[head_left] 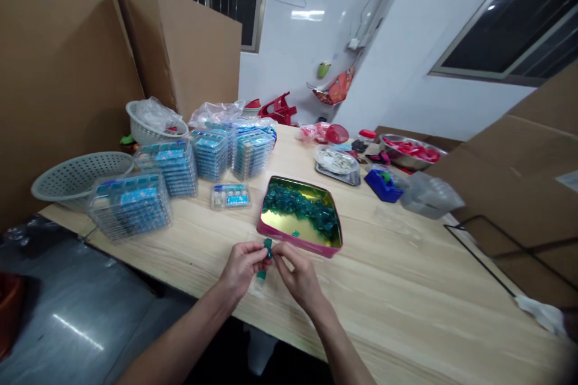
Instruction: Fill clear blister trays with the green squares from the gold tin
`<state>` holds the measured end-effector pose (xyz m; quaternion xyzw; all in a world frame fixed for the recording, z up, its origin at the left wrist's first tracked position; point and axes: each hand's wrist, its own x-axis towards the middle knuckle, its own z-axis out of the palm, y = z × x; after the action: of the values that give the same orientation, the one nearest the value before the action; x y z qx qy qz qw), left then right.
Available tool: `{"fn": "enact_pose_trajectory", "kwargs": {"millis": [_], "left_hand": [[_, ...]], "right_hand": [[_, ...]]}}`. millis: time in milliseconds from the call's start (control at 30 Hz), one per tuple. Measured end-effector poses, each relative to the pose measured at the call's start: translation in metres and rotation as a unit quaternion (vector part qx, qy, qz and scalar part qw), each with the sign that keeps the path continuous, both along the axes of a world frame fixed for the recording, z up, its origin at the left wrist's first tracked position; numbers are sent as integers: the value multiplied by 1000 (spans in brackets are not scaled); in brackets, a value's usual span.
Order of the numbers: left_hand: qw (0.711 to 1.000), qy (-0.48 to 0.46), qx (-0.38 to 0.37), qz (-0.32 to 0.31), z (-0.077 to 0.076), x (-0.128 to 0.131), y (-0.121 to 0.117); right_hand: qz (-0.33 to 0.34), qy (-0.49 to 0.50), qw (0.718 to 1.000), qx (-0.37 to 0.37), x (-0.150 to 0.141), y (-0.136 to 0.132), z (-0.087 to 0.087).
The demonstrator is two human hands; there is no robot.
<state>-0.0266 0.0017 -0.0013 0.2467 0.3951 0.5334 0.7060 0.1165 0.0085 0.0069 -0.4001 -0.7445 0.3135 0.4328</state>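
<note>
Near the table's front edge, my left hand (242, 266) pinches a small dark green translucent piece (268, 243) between thumb and fingers. My right hand (298, 272) is closed, its fingertips meeting the same piece from the other side. Below the fingertips, another green piece (261, 275) lies with what looks like clear plastic, partly hidden by my hands. Just beyond my hands stands a pink-rimmed tin (289, 242) with a gold inside. Many loose teal-green pieces (307, 209) are heaped along its far and right sides, and one lies alone near the front wall.
Stacked clear cases (130, 204) with blue contents stand at the left, beside a perforated basket (85, 171). A single case (231, 197) lies left of the tin. Farther right are a round white dish (336, 160), a blue bin (383, 186), and clear containers (431, 194).
</note>
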Motion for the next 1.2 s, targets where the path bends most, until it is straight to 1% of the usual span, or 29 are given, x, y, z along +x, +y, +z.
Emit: {"fn": "enact_pose_trajectory", "kwargs": {"millis": [67,100,167,233,267,333,400,467,567,667,733,767,833,933,1033,1133,1200], "left_hand": [[1000,20,5,10,-4,-2,-4],[999,33,11,15,-6,-2,-5],[998,60,23,24,-8,-2,-8],[995,85,33,32,-9,-1,-11],[994,96,38,41,-8,1,-12],[989,122,49,63,-6,3,-14],[984,148,64,78,-4,5,-16],[980,169,78,73,-3,5,-18],[984,154,80,31,-4,2,-18],[991,114,63,-14,-7,-2,-17],[992,109,54,-27,-9,-4,-16],[992,114,53,-29,-10,-5,-16],[989,133,62,-32,-11,-7,-15],[982,166,80,-44,-10,-11,-14],[977,177,95,-69,-9,-14,-12],[976,173,99,-87,-9,-15,-11],[975,176,96,-98,-11,-16,-10]], "right_hand": [[-15,76,994,-79,-1,-4,-6],[-15,123,984,-130,-2,-5,-9],[-10,213,950,-229,-2,-8,-14],[-5,277,909,-311,-3,-10,-18],[-5,297,892,-341,-4,-12,-20],[-5,318,870,-377,-5,-16,-22],[-8,327,864,-383,-7,-19,-23],[-19,334,869,-365,-8,-20,-24],[-44,334,887,-316,-9,-21,-24],[-56,302,910,-278,-8,-21,-24],[-55,284,920,-265,-9,-22,-24],[-51,284,920,-265,-9,-22,-24],[-29,298,909,-289,-8,-23,-24],[29,321,876,-359,-5,-23,-22],[59,342,851,-393,0,-23,-21],[70,339,843,-411,2,-23,-21],[60,322,850,-414,3,-22,-21]]}}
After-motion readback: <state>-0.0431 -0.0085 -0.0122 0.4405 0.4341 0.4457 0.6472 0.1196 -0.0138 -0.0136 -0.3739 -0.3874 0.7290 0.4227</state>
